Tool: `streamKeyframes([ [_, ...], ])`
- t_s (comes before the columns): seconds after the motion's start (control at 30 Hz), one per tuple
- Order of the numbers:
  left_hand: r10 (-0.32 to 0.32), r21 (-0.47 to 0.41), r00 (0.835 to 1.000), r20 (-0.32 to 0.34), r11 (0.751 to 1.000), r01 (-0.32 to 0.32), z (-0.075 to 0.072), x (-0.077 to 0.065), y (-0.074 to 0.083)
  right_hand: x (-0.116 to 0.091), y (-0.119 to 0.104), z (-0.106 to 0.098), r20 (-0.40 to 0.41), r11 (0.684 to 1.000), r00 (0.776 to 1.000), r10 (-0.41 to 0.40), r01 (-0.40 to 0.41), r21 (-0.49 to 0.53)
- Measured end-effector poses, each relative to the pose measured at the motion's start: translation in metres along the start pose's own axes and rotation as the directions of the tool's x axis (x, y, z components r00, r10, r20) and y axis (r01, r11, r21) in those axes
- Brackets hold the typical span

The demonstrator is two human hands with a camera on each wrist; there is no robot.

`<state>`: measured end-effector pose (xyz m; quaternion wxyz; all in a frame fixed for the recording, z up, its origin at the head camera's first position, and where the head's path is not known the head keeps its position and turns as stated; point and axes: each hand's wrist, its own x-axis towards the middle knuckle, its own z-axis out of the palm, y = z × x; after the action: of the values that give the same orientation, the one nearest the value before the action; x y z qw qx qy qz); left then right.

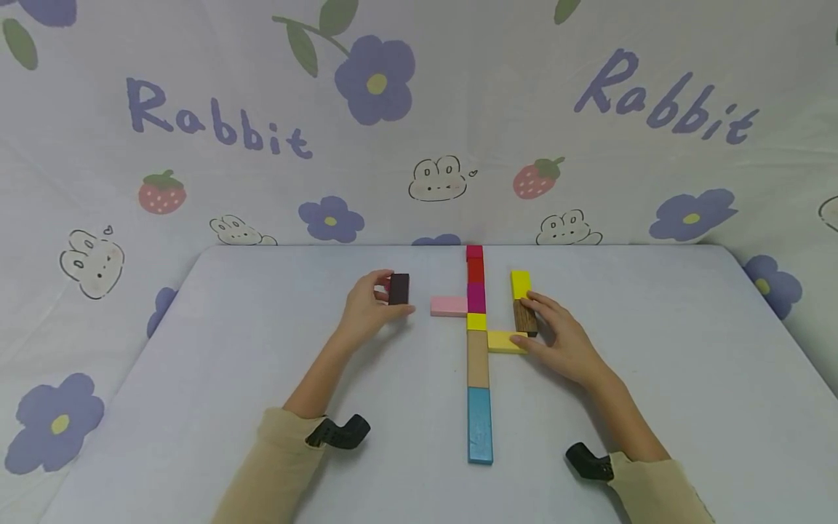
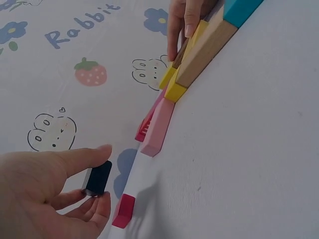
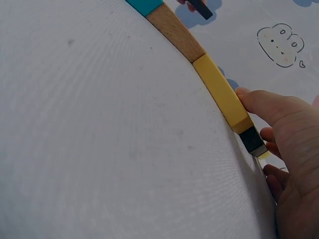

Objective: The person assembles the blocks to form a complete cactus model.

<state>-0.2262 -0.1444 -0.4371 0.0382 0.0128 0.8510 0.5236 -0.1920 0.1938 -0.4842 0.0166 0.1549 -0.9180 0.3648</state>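
Observation:
My left hand (image 1: 368,311) holds a small dark block (image 1: 399,290) above the table, thumb at its near end and fingers at its far end. To the right, my right hand (image 1: 564,336) spans a brown block (image 1: 524,317) with a dark end. Its thumb touches a pale yellow block (image 1: 500,342), and its fingers lie at the brown block's far end, beside a bright yellow block (image 1: 520,284). The pale yellow block juts right from a natural wood block (image 1: 478,359). Some fingers are partly hidden in the right wrist view.
A line of blocks runs away from me: a blue block (image 1: 480,425) nearest, a small yellow block (image 1: 476,321), a magenta block (image 1: 476,297) and red ones (image 1: 475,270) farther off. A pink block (image 1: 448,306) juts left. Printed cloth (image 1: 262,175) hangs behind the white table (image 1: 196,364).

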Motion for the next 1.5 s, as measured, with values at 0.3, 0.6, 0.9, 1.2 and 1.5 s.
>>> streamKeyframes([
  [0.3, -0.005, -0.021, 0.999, -0.042, 1.000, 0.004, 0.022, 0.017, 0.011, 0.000, 0.000, 0.000, 0.000, 1.000, 1.000, 0.006, -0.006, -0.001],
  [0.6, -0.044, -0.030, 0.996, -0.072, 0.999, 0.042, 0.044, 0.033, 0.016, 0.000, 0.000, 0.000, 0.009, 1.000, 1.000, 0.015, -0.015, 0.006],
  [0.9, -0.035, -0.025, 0.997, -0.068, 0.999, 0.033, 0.058, 0.046, 0.017, 0.001, -0.002, 0.000, 0.010, 1.000, 1.000, 0.027, -0.027, -0.010],
  [1.2, -0.033, 0.009, 0.998, -0.061, 0.999, 0.034, 0.070, 0.056, 0.010, 0.002, -0.001, 0.001, 0.005, 1.000, 1.000, 0.019, -0.019, -0.009],
  [1.5, -0.059, 0.061, 0.997, -0.055, 0.996, 0.062, 0.073, 0.055, 0.015, 0.002, -0.001, 0.001, 0.007, 1.000, 1.000, 0.027, -0.027, -0.011],
])
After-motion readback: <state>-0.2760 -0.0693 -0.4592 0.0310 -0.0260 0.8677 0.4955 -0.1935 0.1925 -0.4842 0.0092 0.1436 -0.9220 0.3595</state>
